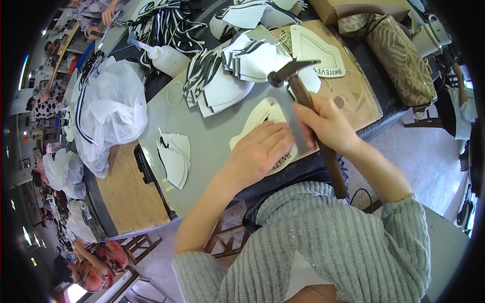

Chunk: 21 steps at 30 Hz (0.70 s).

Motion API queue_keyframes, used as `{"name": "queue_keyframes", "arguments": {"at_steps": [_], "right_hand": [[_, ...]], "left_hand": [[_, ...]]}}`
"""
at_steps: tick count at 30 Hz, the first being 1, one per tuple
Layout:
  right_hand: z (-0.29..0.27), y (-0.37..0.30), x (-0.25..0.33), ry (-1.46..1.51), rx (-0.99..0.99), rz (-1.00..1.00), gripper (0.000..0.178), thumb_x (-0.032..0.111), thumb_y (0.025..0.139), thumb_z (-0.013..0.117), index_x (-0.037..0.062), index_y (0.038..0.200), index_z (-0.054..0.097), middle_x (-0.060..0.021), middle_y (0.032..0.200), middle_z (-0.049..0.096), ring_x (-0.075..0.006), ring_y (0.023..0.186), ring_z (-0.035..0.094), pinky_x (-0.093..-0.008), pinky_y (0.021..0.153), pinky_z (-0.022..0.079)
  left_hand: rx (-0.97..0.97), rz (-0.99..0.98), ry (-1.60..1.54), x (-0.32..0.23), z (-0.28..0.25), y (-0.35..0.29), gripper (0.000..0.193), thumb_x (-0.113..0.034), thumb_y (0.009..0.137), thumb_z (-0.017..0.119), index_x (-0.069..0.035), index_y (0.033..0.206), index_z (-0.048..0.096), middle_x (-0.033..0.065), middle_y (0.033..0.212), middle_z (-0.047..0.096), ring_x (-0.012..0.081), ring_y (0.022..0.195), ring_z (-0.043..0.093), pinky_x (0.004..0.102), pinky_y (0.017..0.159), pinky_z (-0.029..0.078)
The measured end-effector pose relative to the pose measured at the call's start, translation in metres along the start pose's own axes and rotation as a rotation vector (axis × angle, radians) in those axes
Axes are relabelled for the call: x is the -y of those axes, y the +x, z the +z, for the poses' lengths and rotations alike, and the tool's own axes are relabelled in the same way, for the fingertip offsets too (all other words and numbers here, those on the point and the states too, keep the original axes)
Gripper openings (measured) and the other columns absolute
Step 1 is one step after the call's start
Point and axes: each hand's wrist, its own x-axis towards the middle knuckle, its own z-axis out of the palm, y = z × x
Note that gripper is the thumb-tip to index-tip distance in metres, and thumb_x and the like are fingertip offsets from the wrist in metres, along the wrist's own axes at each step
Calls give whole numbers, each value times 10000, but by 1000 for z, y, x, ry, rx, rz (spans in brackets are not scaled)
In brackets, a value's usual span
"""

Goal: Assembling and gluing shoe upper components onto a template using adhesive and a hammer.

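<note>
My right hand (pixel 328 123) is wrapped round the wooden handle of a hammer (pixel 302 93). Its dark metal head is raised over the table, and the handle end hangs toward my lap. My left hand (pixel 262 149) presses down on a cream, curved template (pixel 270 108) at the table's near edge, fingers together and bent. A small dark piece shows beside the fingers; the rest is hidden under the hand. Left of it lie a few white cut pieces (pixel 176 159) with black edges. Beyond my hands are stacks of similar white and black pieces (pixel 217 86).
A second cream template (pixel 316 50) lies on brown board (pixel 361 101) at far right. A white squeeze bottle (pixel 166 59), a bundle of black-and-white strips (pixel 164 30) and a white plastic bag (pixel 113 103) stand left. A patterned bag (pixel 401 60) sits right. Other people work along the left.
</note>
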Motion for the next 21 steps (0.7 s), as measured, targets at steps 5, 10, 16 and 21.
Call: {"name": "queue_keyframes", "arguments": {"at_steps": [5,10,16,21], "right_hand": [[6,-6,-9,86,77,49,233,222,1002,510,29,872,499,-29,657,533,-117,487,559,-247,426,449],[13,4,-24,-50,103,-31,122,116,985,485,6,999,538,-40,692,570,-98,548,557,-259,469,461],[12,-5,-35,-6,121,-136,110,93,1004,448,-3,975,494,-50,629,549,-112,439,547,-246,350,434],[17,-4,-29,30,149,-73,117,91,1011,437,-8,967,481,-72,626,559,-141,415,568,-243,340,444]], "left_hand": [[115,88,-44,-5,-14,10,167,-80,772,640,-82,909,544,74,883,592,251,875,600,413,862,500],[3,159,-48,5,2,-5,111,-224,821,582,-118,857,588,37,854,549,236,874,552,410,898,447],[-87,239,-15,3,7,-11,105,-196,800,564,-97,777,589,41,851,562,217,909,552,356,863,434],[-77,217,-11,2,3,-6,89,-179,774,581,-92,761,579,36,867,578,220,891,555,349,827,435]]}}
